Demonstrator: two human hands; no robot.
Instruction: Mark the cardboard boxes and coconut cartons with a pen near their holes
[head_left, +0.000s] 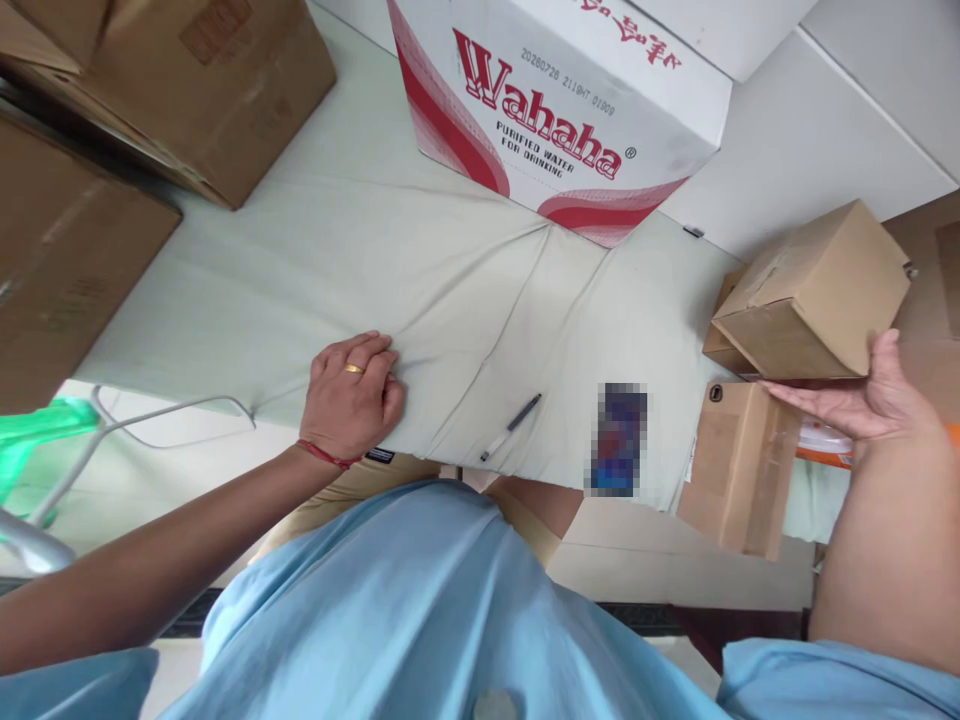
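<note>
My left hand (354,395) rests on the pale cloth near the table's front edge, its fingers curled in and nothing showing in them. At the right, my right hand (862,405) is at a small brown cardboard box (814,290). Its fingers stretch along the box's lower edge and the thumb lies against the near right corner. Just below those fingers is another brown carton (739,470), at the table's right end. A black and clear pen (511,427) lies on the cloth between my hands. Right of it is a pixelated flat rectangular object (619,440).
A large white and red Wahaha water carton (555,120) stands at the back against the white wall panels. Big brown cartons (187,90) occupy the left side. A grey metal tube frame (112,430) and green plastic (45,440) are at lower left.
</note>
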